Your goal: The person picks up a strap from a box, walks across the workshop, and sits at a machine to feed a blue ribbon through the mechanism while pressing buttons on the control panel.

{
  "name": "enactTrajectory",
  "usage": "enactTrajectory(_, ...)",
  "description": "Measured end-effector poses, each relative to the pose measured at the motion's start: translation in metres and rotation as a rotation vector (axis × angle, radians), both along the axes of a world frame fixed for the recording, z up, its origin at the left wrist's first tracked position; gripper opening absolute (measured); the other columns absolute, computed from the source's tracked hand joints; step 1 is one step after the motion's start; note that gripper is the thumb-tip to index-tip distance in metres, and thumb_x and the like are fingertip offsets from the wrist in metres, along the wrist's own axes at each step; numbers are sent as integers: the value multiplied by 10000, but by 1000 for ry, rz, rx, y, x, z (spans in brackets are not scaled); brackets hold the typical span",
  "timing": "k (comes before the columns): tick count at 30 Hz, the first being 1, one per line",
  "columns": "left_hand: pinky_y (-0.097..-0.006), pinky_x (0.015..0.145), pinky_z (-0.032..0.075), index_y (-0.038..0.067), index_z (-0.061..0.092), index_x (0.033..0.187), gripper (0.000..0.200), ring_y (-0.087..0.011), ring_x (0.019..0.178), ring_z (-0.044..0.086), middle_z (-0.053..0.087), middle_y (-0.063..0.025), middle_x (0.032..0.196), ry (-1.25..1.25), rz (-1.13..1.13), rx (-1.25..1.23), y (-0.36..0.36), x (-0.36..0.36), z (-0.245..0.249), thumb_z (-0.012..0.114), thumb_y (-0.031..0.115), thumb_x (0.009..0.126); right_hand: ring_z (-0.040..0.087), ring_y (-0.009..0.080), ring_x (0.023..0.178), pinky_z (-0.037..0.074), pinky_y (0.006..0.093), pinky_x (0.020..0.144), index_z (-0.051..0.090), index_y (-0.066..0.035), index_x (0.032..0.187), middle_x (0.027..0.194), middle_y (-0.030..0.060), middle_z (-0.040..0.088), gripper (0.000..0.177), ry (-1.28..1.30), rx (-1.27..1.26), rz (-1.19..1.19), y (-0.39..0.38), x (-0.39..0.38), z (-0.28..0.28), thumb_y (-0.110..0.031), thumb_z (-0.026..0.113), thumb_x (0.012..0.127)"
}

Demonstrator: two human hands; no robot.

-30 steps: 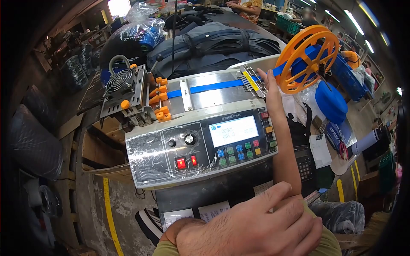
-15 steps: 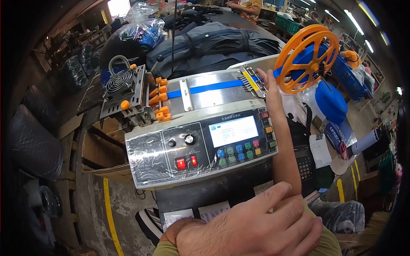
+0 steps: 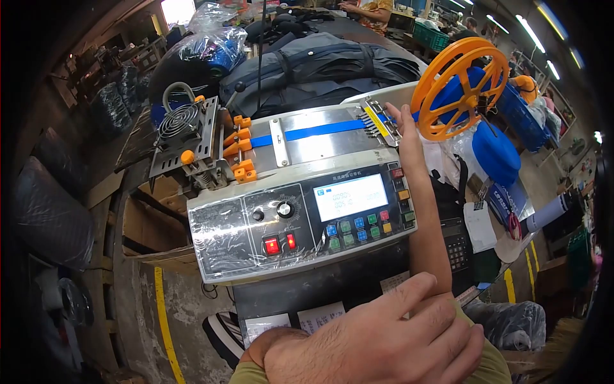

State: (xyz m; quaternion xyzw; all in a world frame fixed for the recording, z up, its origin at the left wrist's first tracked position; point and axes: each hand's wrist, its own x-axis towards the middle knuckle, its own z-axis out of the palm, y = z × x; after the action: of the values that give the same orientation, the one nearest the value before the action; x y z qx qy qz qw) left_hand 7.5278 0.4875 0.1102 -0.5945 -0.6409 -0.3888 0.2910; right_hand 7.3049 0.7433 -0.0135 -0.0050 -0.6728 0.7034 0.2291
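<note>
My right hand (image 3: 405, 127) reaches up to the strap guide (image 3: 381, 124) at the right end of a strap-cutting machine (image 3: 268, 262). Its visible fingers are stretched out beside the guide, close to the blue strap. That blue strap (image 3: 325, 130) lies flat across the metal bed, under a crosspiece and towards orange guides (image 3: 239, 146). Right of the hand stands an orange reel (image 3: 481, 101) with blue strap on it. My left hand (image 3: 384, 333) lies across my right forearm near the elbow, fingers curled; its palm is hidden.
Dark folded fabric (image 3: 307, 70) is piled behind the machine. Below the right side are a calculator (image 3: 456, 251) and a paper tag (image 3: 478, 225). A cardboard box (image 3: 153, 224) sits at the left. Another person (image 3: 371, 14) is at the far table.
The orange reel has turned, its spokes now at a different angle, and the strap beside it sits slightly lower. Both my hands keep almost the same place.
</note>
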Motion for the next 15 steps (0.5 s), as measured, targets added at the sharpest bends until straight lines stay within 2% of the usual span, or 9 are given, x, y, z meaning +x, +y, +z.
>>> enactTrajectory(1, -329, 850, 539, 113, 641, 811, 77, -126, 746, 585, 576, 23, 754, 31, 101, 140, 6, 1, -3, 698, 117, 759, 518, 223, 1393, 387, 279, 1155, 409, 90, 1537, 1574, 247, 442, 804, 0, 0, 0, -1, 1, 1, -578, 295, 1103)
enactTrajectory(10, -327, 847, 541, 109, 651, 819, 89, -125, 743, 585, 585, 24, 766, 22, 103, 189, 10, 1, -4, 702, 112, 745, 519, 222, 1388, 380, 285, 1158, 407, 90, 1538, 1563, 240, 455, 790, -15, -29, -4, 0, 0, 0, -564, 313, 1105)
enactTrajectory(11, -327, 847, 541, 109, 651, 819, 89, -125, 743, 585, 585, 24, 766, 21, 103, 188, 4, -1, 0, 702, 112, 745, 415, 285, 1461, 294, 331, 1207, 442, 63, 1529, 1579, 256, 430, 802, -12, -30, 1, 0, 0, -2, -595, 314, 1088)
enactTrajectory(12, -352, 874, 531, 72, 675, 924, 144, -167, 806, 620, 620, -12, 807, 0, 2, 31, -8, -5, 5, 687, 125, 791, 312, 348, 1533, 207, 377, 1255, 476, 35, 1521, 1595, 273, 405, 815, -7, -31, 7, 1, -1, -2, -625, 315, 1072)
enactTrajectory(13, -376, 901, 521, 34, 699, 1029, 221, -208, 870, 656, 654, -49, 847, -21, -98, -127, -15, -8, 10, 672, 139, 836, 312, 348, 1533, 207, 377, 1255, 476, 35, 1521, 1595, 273, 405, 815, -7, -30, 7, 0, -1, -2, -625, 315, 1072)
enactTrajectory(14, -376, 901, 521, 34, 699, 1029, 221, -208, 870, 656, 654, -49, 847, -21, -98, -127, -9, -5, 5, 672, 139, 836, 318, 345, 1530, 216, 370, 1252, 476, 38, 1520, 1591, 275, 408, 816, -6, -46, 17, 0, 0, -1, -624, 316, 1072)
enactTrajectory(15, -352, 873, 531, 71, 676, 925, 147, -167, 807, 621, 620, -12, 809, 9, 2, 21, 2, -1, -2, 687, 124, 788, 324, 343, 1528, 225, 363, 1248, 475, 42, 1520, 1588, 278, 411, 817, -5, -61, 27, -1, 0, 0, -623, 316, 1072)
